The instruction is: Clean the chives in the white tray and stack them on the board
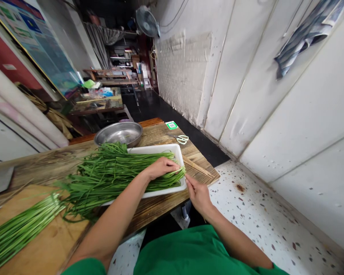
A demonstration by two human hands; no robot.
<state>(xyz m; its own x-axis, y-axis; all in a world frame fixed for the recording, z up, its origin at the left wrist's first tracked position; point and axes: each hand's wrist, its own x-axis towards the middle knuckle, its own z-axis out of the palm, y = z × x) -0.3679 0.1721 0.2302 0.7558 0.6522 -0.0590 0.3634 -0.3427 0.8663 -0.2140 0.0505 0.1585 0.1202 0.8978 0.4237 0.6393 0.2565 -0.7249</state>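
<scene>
One wooden board [55,244], which we find left of the white tray [176,152]; on it, a bundle [20,225] of thin green stems, laid slantwise. One right hand [199,195], ours, just off the tray's right end; grip pinched on the tips of the green stalks [123,164]. One left hand [161,168], ours, reaching over the tray's right end; grip closed about those stalks near their pale ends. The stalks themselves: one large heap in the tray, stem ends to its right, leaves spilling over its left end. One wooden surface [151,217], under the tray. Several straw-coloured sticks [199,167], just right of the tray. One metal bowl [117,135], just behind the tray, a green shred inside. One pair of scissors [182,139], pale-handled, beyond the tray's far right corner. One green-edged card [171,125], behind these. Farther, we count a cluttered table [114,102], well behind the tray and to its left, and a fan [146,21], high beyond it.
</scene>
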